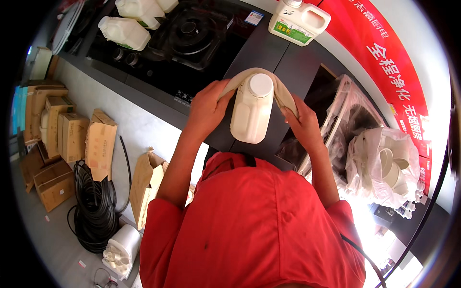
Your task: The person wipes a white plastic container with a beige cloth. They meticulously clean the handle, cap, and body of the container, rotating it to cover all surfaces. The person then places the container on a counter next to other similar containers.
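In front of me a cream plastic jug (252, 115) with a white screw cap (260, 85) stands on the dark countertop (216, 135). A beige cloth (256, 71) is looped round the jug's far side. My left hand (210, 106) grips one end of the cloth, left of the jug. The cloth's other end is pinched in my right hand (302, 120), to the right. Both hands stay apart from the jug's near face, and the cloth hides its far side.
Beyond lies a black gas hob (194, 32) with several more plastic jugs (124, 33) on it. A green-labelled jug (299, 21) stands by the wall. Plastic-wrapped goods (345, 108) and a bag of white pipe fittings (389, 165) are at right. Cardboard boxes (101, 140) and coiled black hose (93, 212) lie left.
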Motion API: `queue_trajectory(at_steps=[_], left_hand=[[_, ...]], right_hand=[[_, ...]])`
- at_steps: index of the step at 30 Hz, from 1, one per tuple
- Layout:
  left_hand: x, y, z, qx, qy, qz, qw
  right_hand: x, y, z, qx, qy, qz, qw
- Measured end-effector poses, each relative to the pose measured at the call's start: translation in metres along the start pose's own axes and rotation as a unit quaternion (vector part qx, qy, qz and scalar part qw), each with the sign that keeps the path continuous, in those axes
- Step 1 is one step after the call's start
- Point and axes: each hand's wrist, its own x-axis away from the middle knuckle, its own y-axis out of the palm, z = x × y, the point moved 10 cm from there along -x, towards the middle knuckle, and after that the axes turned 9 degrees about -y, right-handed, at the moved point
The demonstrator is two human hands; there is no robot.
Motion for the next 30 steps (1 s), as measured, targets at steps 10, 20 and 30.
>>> queue_trajectory(at_steps=[10,20,30], left_hand=[[0.029,-0.006,-0.007,0.007,-0.047,-0.034,0.998],[-0.015,0.018,0.01,0.042,0.045,-0.036,0.997],[0.02,0.018,-0.029,0.001,0.007,-0.015,1.0]], right_hand=[[-0.007,-0.005,-0.048,0.093,-0.148,0.073,0.982],[0.034,0.007,-0.03,0.094,-0.136,0.058,0.985],[-0.011,0.01,-0.018,0.079,-0.107,0.098,0.986]])
